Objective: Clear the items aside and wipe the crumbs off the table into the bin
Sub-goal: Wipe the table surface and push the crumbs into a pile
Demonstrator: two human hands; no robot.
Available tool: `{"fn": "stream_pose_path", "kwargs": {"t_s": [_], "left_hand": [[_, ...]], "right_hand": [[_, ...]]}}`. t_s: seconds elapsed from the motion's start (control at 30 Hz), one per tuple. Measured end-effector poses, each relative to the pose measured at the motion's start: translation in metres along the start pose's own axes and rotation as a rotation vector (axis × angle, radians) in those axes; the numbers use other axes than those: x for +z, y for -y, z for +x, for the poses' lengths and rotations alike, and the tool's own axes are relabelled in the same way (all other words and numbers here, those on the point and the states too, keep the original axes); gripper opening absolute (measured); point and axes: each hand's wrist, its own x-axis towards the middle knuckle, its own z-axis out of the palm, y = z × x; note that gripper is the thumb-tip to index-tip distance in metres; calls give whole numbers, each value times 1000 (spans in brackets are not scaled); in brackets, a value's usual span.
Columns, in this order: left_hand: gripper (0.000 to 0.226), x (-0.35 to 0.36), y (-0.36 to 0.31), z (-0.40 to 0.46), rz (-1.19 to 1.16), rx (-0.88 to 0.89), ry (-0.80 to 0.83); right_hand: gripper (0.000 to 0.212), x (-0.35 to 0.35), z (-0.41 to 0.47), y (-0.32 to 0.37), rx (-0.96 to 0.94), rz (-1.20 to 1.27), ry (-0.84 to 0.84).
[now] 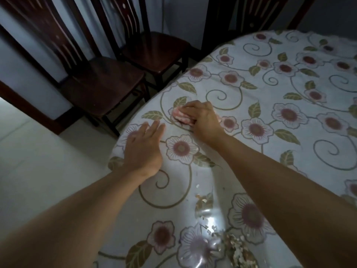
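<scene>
Right hand [202, 118] gripping pink cloth [181, 117] pressed on floral desk [270, 89] near left edge; left hand [144, 149] flat, fingers straight, beside it; crumbs [235, 246] at near edge.

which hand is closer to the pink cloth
Right. The right hand lies on the pink cloth, holding it; the left hand rests flat on the table, nearer the edge.

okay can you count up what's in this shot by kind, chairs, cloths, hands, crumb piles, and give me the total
Chairs: 3, dark wood, beside the table
Cloths: 1, pink cloth under the right hand
Hands: 2, left hand flat on the tablecloth, right hand on the cloth
Crumb piles: 1, crumbs near the bottom edge
Total: 7
</scene>
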Motion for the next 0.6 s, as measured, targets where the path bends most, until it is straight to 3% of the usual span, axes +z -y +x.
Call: {"fn": "stream_pose_path", "kwargs": {"t_s": [0.2, 0.4, 0.5, 0.6], "left_hand": [[65, -7, -3, -2, -17, -9, 29], [70, -9, -12, -30, -86, -2, 66], [68, -11, -20, -62, -87, 40, 68], [63, -12, -29, -90, -72, 62, 94]], "right_hand": [[35, -26, -84, 30, -230, 125, 149], [40, -52, -202, 54, -146, 237, 281], [27, -76, -233, 66, -125, 273, 438], [33, -105, -236, 72, -50, 362, 475]]}}
